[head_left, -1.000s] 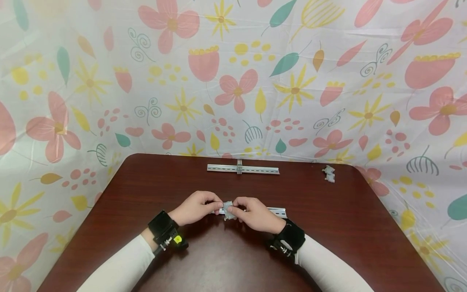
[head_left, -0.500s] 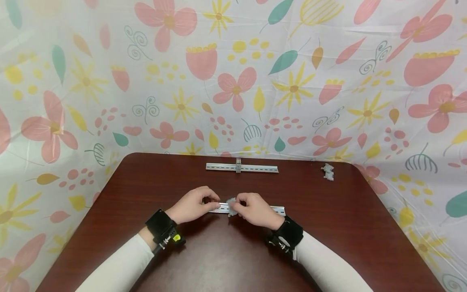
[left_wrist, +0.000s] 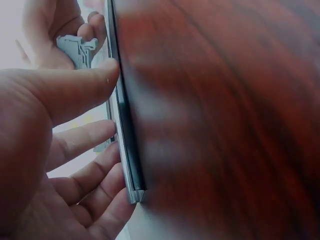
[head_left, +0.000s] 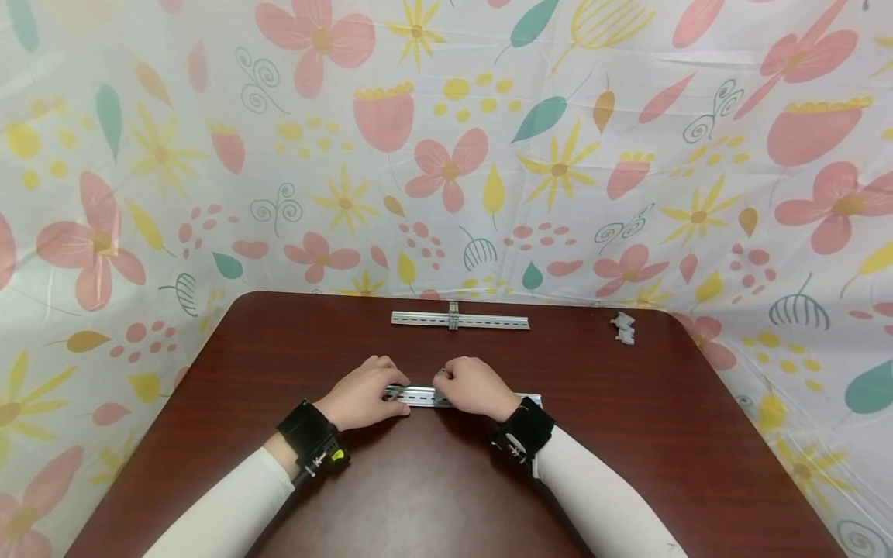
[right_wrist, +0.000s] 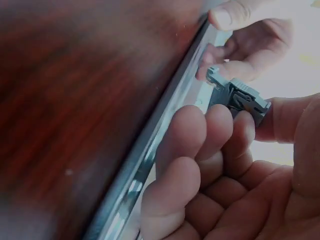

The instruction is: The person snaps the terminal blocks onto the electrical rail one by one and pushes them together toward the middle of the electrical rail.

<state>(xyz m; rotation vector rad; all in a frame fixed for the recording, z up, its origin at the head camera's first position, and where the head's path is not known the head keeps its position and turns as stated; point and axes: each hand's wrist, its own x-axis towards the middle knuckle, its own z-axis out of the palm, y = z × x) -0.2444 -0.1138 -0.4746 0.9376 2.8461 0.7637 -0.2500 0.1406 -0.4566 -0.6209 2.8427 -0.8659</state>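
A silver slotted DIN rail (head_left: 418,397) lies across the middle of the table. My left hand (head_left: 364,394) grips its left end, thumb along the near edge and fingers on the far side. With thumb and fingers my right hand (head_left: 476,387) pinches a grey terminal block (right_wrist: 245,100) at the rail, right of its visible bare stretch. In the left wrist view the terminal block (left_wrist: 77,50) is tilted beside the rail, its lower part hidden. Behind the left fingers a small grey part (left_wrist: 102,146) peeks out, mostly covered.
Farther back lies a second DIN rail (head_left: 488,321) with narrow grey blocks (head_left: 453,316) clipped near its middle. Two or so loose grey terminal blocks (head_left: 624,328) sit at the back right of the brown table (head_left: 314,341). A flowered cloth (head_left: 446,155) hangs behind the table.
My left hand has slid left along the rail and spread round its end. The right hand has turned the terminal block from lying flat to edge-on at the rail.
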